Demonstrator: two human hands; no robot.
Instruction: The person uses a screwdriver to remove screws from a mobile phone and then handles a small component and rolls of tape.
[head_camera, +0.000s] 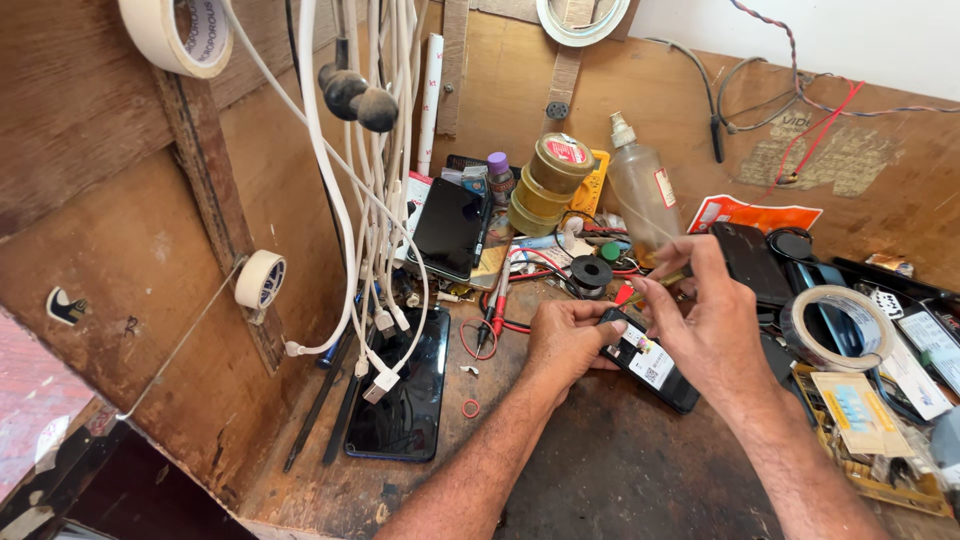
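Black phone: an opened phone (648, 360) lies back-up on the dark worktop (620, 470), near the middle, between both hands.
Left hand: the left hand (565, 340) is curled closed on the phone's upper-left end, pinning it to the surface.
Right hand: the right hand (705, 320) has fingers pinched together on a thin yellowish tool (660, 283) over the phone's top edge; what the tip touches cannot be made out.
Doing it well: by my judgement, steady downward pressure from the left hand and small, light tool strokes suit this work.
Edges: a tape roll (835, 325) and loose packets crowd the right; red probes (495, 300) and a solder spool (590, 272) sit just behind.
Open room: bare worktop lies toward the person; another dark phone (405, 395) and hanging white cables (375, 200) stand well apart at left.
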